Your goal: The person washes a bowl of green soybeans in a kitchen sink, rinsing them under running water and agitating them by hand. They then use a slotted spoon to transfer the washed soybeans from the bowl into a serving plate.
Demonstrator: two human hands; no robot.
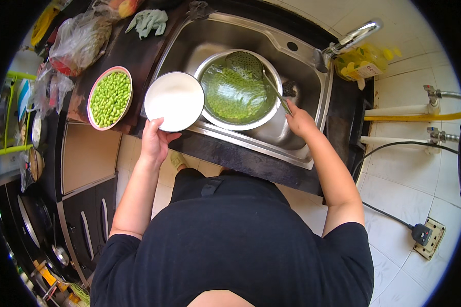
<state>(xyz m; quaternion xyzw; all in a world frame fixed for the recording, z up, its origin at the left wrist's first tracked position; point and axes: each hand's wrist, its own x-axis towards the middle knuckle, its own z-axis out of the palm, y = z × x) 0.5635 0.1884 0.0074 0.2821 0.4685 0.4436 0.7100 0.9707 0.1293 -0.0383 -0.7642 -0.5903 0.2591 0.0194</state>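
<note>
My left hand [156, 142] grips the near rim of a white bowl [175, 100] with a dark edge; nothing shows inside it. My right hand [300, 122] is closed around the handle of a skimmer [245, 65], whose perforated head lies over the far side of a metal basin [277, 82]. Water and many shelled green beans [235, 102] fill that basin, which stands in the steel sink [200, 38]. The white bowl is beside the basin's left rim and overlaps it in view. On the counter to the left, a pink-rimmed bowl [130, 102] is heaped with green beans.
A chrome tap [356, 36] rises at the sink's far right corner, near a yellow bottle [361, 64]. Plastic bags [82, 41] and a green cloth [147, 23] lie on the left counter. Pipes [399, 111] and a plugged-in cord [421, 234] are along the right wall.
</note>
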